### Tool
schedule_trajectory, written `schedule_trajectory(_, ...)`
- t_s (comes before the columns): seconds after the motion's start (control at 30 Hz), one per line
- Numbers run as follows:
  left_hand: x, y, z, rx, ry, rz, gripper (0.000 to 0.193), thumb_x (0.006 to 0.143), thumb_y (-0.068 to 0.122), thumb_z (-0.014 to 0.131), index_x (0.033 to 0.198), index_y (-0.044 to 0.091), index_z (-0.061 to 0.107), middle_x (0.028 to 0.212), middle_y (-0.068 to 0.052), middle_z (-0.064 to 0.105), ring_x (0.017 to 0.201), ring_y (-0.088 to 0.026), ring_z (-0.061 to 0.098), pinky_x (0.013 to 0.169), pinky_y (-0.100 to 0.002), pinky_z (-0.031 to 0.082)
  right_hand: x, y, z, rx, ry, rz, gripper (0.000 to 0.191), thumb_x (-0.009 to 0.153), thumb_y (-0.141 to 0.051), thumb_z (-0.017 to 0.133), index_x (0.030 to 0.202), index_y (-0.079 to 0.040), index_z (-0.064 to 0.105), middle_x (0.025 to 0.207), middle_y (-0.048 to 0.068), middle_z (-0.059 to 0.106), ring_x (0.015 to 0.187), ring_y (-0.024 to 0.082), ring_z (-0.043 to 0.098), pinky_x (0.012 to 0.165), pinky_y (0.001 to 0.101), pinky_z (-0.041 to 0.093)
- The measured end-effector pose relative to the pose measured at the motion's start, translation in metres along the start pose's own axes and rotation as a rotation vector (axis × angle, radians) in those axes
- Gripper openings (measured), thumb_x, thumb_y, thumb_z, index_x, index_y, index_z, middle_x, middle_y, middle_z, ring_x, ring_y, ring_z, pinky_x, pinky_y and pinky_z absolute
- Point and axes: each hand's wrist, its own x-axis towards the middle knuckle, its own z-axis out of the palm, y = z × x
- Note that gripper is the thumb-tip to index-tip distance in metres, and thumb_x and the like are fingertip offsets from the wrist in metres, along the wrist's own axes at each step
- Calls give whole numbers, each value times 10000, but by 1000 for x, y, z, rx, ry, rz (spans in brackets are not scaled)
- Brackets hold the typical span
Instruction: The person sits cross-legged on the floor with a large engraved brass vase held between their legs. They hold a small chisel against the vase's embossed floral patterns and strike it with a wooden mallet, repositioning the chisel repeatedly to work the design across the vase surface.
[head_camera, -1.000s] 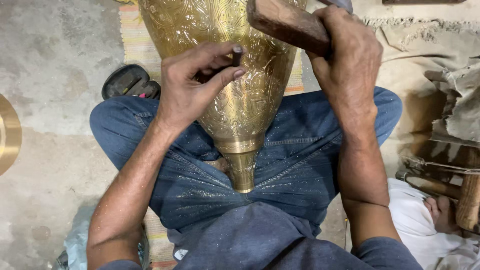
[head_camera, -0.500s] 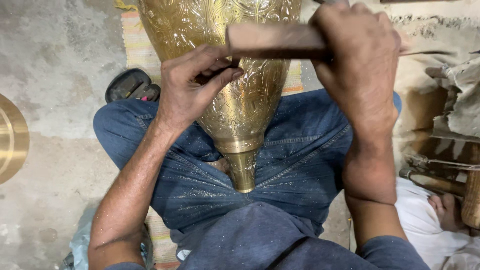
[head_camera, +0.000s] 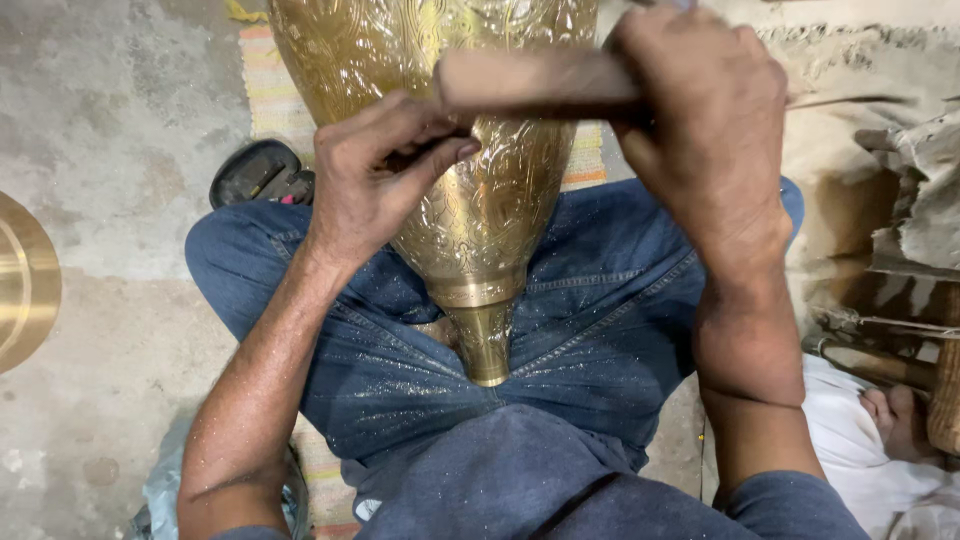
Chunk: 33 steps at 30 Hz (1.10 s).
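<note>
The engraved brass vase (head_camera: 470, 200) lies across the person's lap, between the jeans-clad thighs (head_camera: 600, 320). Its long axis runs away from the body: the narrow neck points toward the person's belly and the wide body reaches out beyond the top of the view. The left hand (head_camera: 375, 175) rests on the vase's left flank, fingers (head_camera: 440, 155) pinched narrowly around a small dark tool that is mostly hidden. The right hand (head_camera: 710, 130) is closed around a wooden mallet (head_camera: 530, 80), blurred, whose head lies crosswise just above the left fingers. Brass filings dust the jeans. On the concrete floor (head_camera: 110, 130) a black sandal (head_camera: 255, 175) lies near the left knee, and a brass disc (head_camera: 25, 280) sits at the left edge.
</note>
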Motion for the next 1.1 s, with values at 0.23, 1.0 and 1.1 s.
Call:
schedule_trajectory(0.23, 3, 2, -1, -33, 6, 22, 286, 1021, 111, 800, 1277, 36, 698, 1114, -97, 761, 1003, -178, 790, 845, -279, 697, -5, 9, 9, -4, 92, -107, 367, 850, -3, 799, 1153, -38, 595, 955, 82, 676, 853, 261, 698, 761, 416, 538)
schedule_trajectory(1.0, -1, -1, -1, -1, 0, -38, 286, 1000, 135, 816, 1250, 43, 711, 1104, -95, 776, 968, -166, 792, 824, -286, 693, -5, 6, 0, 395, -41, -41, 268, 902, 62, 715, 1129, -56, 635, 971, 120, 659, 890, 297, 675, 783, 426, 557)
schedule_trajectory(1.1, -1, 2, -2, -13, -7, -28, 253, 1013, 116, 801, 1239, 40, 715, 1121, -96, 773, 993, -173, 792, 840, -291, 698, -4, 7, -2, -54, 12, -109, 297, 811, 1, 812, 1031, -41, 617, 819, 116, 648, 792, 303, 678, 707, 462, 534)
